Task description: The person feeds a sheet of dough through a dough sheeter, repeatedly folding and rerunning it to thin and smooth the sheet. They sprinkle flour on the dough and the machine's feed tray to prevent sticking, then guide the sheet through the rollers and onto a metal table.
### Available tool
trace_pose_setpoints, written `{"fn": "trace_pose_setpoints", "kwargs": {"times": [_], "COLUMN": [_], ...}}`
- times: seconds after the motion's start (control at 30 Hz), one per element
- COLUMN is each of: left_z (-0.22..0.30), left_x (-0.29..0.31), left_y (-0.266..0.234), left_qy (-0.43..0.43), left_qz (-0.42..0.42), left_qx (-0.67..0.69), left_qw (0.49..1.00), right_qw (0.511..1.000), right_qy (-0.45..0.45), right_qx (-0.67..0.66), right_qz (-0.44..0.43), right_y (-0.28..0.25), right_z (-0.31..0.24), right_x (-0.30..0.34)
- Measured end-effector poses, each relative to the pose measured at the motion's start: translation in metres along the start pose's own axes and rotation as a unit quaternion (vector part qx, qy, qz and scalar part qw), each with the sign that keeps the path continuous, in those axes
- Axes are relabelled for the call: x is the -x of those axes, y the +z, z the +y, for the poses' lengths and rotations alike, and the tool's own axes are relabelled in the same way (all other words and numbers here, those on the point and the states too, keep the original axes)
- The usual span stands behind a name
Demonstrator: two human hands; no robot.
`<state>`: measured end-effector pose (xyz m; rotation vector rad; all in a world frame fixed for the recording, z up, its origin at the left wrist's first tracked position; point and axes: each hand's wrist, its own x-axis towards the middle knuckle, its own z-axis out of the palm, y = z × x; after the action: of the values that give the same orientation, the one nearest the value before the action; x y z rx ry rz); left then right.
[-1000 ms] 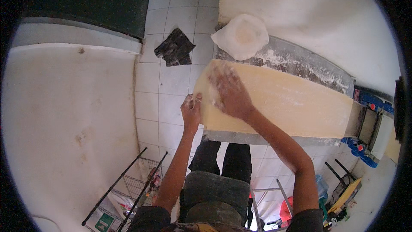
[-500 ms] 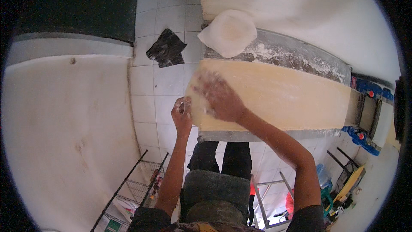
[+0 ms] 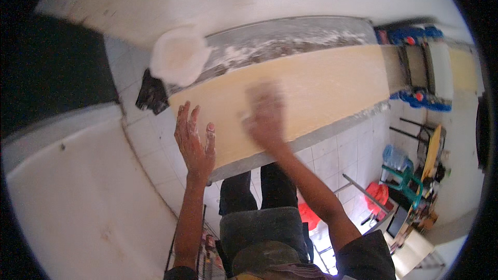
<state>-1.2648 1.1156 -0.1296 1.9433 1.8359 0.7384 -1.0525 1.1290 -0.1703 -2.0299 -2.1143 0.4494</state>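
Observation:
A long, pale yellow sheet of what looks like rolled dough (image 3: 332, 83) lies along a grey, flour-dusted table (image 3: 311, 138). My left hand (image 3: 195, 142) is at the sheet's left end, fingers stretched and spread, floury at the tips, holding nothing. Over the sheet's left half is my right hand (image 3: 267, 114), smeared by motion. Its fingers cannot be made out, nor whether they touch the sheet. At the table's far left corner sits a round white bag or sack (image 3: 179, 57) with pale powder-like contents.
A machine with blue sides (image 3: 415, 96) and a roller stands at the table's right end. A black plastic piece (image 3: 152, 93) lies on the tiled floor at the left. Lower right are a green plastic chair (image 3: 407, 179), a water jug (image 3: 395, 156) and red items. A pale wall runs behind.
The view has turned, swinging the table's left end nearer. My left hand has opened from a curled pose at the sheet's edge. My right hand has moved rightward over the sheet.

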Motion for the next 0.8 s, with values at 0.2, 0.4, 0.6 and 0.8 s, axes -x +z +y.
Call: {"fn": "trace_pose_setpoints", "kwargs": {"times": [0.2, 0.4, 0.6, 0.8], "left_z": [0.008, 0.003, 0.006, -0.037], "left_x": [-0.024, -0.017, 0.027, 0.113], "left_y": [0.026, 0.025, 0.007, 0.031], "left_qy": [0.038, 0.048, 0.005, -0.17], "left_qz": [-0.098, -0.105, 0.025, 0.298], "left_qx": [-0.236, -0.266, -0.047, 0.104], "left_qw": [0.966, 0.957, 0.999, 0.933], "right_qw": [0.99, 0.948, 0.9, 0.92], "right_qy": [-0.085, 0.203, 0.306, 0.233], "right_qx": [-0.072, 0.137, 0.111, -0.11], "right_qz": [0.087, 0.202, 0.289, 0.295], "right_y": [0.003, -0.085, -0.157, -0.16], "right_z": [0.032, 0.303, 0.474, 0.518], "right_x": [-0.029, -0.036, 0.039, 0.048]}}
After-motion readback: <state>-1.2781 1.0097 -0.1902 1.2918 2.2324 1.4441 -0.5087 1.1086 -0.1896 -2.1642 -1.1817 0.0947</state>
